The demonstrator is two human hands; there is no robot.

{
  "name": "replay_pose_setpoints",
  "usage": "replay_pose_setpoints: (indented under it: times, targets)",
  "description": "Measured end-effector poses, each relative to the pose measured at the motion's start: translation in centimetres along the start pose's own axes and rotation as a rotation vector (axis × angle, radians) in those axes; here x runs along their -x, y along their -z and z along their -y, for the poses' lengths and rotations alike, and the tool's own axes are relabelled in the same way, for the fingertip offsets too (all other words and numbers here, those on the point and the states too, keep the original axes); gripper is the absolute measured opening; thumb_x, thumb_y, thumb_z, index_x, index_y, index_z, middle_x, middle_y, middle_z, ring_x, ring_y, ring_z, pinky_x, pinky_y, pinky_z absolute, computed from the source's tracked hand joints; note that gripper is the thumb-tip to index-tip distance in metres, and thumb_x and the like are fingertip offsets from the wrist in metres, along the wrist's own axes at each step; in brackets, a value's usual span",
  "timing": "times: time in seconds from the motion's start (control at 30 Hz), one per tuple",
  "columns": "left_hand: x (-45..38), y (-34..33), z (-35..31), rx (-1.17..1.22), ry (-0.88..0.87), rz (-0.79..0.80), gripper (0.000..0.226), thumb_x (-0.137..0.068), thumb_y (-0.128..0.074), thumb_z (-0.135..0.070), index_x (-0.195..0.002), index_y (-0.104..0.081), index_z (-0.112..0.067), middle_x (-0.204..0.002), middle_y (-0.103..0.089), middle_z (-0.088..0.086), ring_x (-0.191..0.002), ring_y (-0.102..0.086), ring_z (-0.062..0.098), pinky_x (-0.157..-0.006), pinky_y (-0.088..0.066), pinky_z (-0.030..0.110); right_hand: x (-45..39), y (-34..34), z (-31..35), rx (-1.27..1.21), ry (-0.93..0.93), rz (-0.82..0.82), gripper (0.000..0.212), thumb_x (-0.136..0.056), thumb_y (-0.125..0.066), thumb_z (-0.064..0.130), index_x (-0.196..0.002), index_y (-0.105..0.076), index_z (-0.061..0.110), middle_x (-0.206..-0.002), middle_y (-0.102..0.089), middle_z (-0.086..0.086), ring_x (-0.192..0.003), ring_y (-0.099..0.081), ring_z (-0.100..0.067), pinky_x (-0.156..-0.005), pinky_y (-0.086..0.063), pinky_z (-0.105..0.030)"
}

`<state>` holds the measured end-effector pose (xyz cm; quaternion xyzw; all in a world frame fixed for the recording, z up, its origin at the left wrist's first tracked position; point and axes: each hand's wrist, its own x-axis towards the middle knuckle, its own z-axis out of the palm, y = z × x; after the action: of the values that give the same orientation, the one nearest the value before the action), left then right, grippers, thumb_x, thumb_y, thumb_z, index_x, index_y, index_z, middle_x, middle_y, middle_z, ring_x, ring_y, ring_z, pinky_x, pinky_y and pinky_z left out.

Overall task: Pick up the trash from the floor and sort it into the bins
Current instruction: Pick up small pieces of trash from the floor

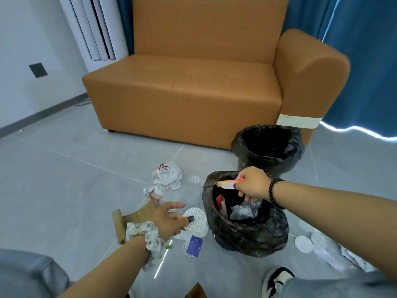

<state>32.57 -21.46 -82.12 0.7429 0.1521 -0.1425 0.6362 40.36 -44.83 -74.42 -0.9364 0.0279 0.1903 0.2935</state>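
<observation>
My right hand [252,184] hangs over the near black-bagged bin [247,233] and pinches an orange and white wrapper [227,184] above its opening. Inside the bin lie a red packet and crumpled clear plastic. A second black-bagged bin [268,147] stands behind it, dark inside. My left hand [169,219] reaches over the floor with spread fingers and holds nothing, its fingertips just above a round white disc [196,219]. Close by lie a purple tag [194,246], a cardboard piece [129,220], crumpled paper [151,193] and a white plastic bag [168,172].
An orange sofa [193,87] stands behind the bins, against a blue curtain [365,61]. More white discs [309,239] and paper scraps lie on the grey tiles at the right. My shoe [276,280] is near the front bin. Open floor stretches to the left.
</observation>
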Motion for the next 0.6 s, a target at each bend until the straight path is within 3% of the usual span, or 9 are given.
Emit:
replay_pose_setpoints:
  times: [0.17, 0.23, 0.3, 0.37, 0.47, 0.6]
  targets:
    - [0.5, -2.2, 1.2, 0.055, -0.013, 0.011, 0.014, -0.079, -0.071, 0.001, -0.083, -0.062, -0.008, -0.051, -0.062, -0.001, -0.041, -0.056, 0.001, -0.04, -0.038, 0.013, -0.4, -1.6, -4.8, 0.213, -0.116, 0.074, 0.029, -0.091, -0.049, 0.01, -0.063, -0.046, 0.016, -0.084, -0.067, -0.021, -0.052, -0.047, -0.016, -0.05, -0.04, -0.026]
    - [0.5, -2.6, 1.3, 0.103, -0.02, 0.009, 0.012, -0.08, -0.067, 0.007, -0.08, -0.061, -0.004, -0.049, -0.063, -0.001, -0.039, -0.056, 0.001, -0.037, -0.036, 0.011, 0.0, -2.4, -5.2, 0.215, -0.084, 0.021, 0.008, -0.088, -0.053, 0.023, -0.085, -0.055, 0.016, -0.087, -0.063, -0.011, -0.065, -0.054, -0.018, -0.058, -0.045, -0.029]
    - [0.4, -3.0, 1.3, 0.127, -0.005, 0.024, 0.012, -0.08, -0.068, 0.005, -0.08, -0.061, -0.005, -0.049, -0.065, -0.003, -0.04, -0.056, 0.002, -0.036, -0.036, 0.012, 0.6, -3.2, -4.4, 0.154, -0.02, -0.028, 0.03, -0.085, -0.058, 0.034, -0.108, -0.058, 0.017, -0.1, -0.065, -0.008, -0.087, -0.063, -0.024, -0.075, -0.054, -0.037]
    - [0.2, -3.3, 1.4, 0.163, 0.012, 0.04, 0.011, -0.08, -0.068, 0.003, -0.08, -0.061, -0.005, -0.05, -0.065, -0.003, -0.04, -0.057, 0.003, -0.035, -0.036, 0.014, 1.4, -3.9, -3.0, -0.012, 0.024, 0.017, 0.03, -0.084, -0.063, 0.032, -0.104, -0.065, 0.009, -0.098, -0.068, -0.009, -0.09, -0.065, -0.025, -0.078, -0.055, -0.037]
    - [-0.1, -3.7, 1.8, 0.234, 0.033, 0.021, 0.01, -0.081, -0.067, 0.005, -0.081, -0.061, -0.003, -0.05, -0.065, 0.0, -0.04, -0.057, 0.006, -0.035, -0.035, 0.014, 2.2, -4.9, -1.2, -0.178, 0.072, 0.167, 0.029, -0.08, -0.071, 0.024, -0.106, -0.066, 0.013, -0.088, -0.069, 0.0, -0.084, -0.066, -0.014, -0.083, -0.055, -0.03]
    - [-0.4, -4.1, 3.0, 0.291, 0.07, 0.042, 0.01, -0.08, -0.068, 0.003, -0.078, -0.061, -0.004, -0.059, -0.068, 0.008, -0.043, -0.059, 0.012, -0.036, -0.035, 0.016, 2.6, -6.6, -0.7, -0.23, 0.095, 0.268, 0.024, -0.079, -0.066, -0.002, -0.102, -0.066, 0.004, -0.085, -0.071, -0.012, -0.076, -0.069, -0.021, -0.077, -0.058, -0.03]
